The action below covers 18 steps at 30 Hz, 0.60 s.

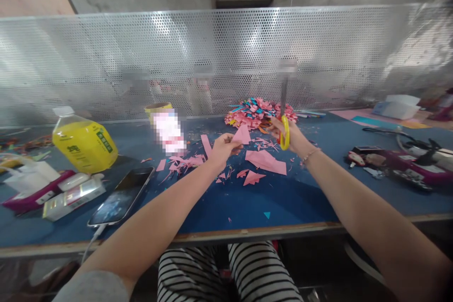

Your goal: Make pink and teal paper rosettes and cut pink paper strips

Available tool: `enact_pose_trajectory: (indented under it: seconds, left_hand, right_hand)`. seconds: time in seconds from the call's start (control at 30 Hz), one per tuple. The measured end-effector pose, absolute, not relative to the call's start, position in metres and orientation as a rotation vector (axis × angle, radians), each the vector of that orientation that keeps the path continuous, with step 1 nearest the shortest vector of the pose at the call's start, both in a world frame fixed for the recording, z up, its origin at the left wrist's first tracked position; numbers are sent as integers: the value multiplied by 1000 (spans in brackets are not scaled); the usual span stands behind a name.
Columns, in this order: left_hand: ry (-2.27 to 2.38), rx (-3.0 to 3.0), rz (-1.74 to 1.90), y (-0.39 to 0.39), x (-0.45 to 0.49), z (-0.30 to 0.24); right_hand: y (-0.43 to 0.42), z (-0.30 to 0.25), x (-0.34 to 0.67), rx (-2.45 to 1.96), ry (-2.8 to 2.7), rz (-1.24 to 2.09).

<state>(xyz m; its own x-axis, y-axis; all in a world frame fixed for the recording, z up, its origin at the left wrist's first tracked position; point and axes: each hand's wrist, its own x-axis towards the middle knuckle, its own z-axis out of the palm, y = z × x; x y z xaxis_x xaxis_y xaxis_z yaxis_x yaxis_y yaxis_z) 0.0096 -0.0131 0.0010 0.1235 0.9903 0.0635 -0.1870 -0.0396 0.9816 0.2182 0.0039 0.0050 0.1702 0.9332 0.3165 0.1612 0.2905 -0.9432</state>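
Note:
My left hand (226,147) pinches a small folded-looking piece of pink paper (242,135) above the middle of the table. To its right, my right hand (290,133) has a pair of scissors (284,132) with yellow handles hooked on its fingers, the blades pointing up and away. Below and between the hands lie a larger pink paper scrap (266,162) and a smaller jagged one (254,178). Just beyond my right hand rises a heap of cut pink, blue and orange paper pieces (258,111).
On the left stand a yellow-labelled bottle (85,141), a phone (122,197) on a cable and a small box (73,197). A blurred-out lit screen (169,131) leans before a tape roll (158,106). A perforated metal panel (226,47) closes the back. Tissues (397,106) and a purple pack (417,167) lie right.

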Motion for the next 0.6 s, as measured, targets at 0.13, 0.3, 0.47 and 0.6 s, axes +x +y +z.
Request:
enact_pose_trajectory:
  seconds: [0.13, 0.3, 0.47, 0.6]
  left_hand:
    - [930, 1189, 1156, -18, 13, -1]
    - [863, 1274, 1050, -22, 16, -3]
    - [917, 1374, 985, -24, 16, -1]
    - [961, 1474, 942, -19, 15, -4]
  right_hand:
    - [-7, -4, 180, -1118, -1431, 893]
    - [-15, -7, 167, -1187, -1459, 791]
    - [-16, -6, 166, -1135, -1469, 802]
    - [-14, -9, 168, -1103, -1482, 841]
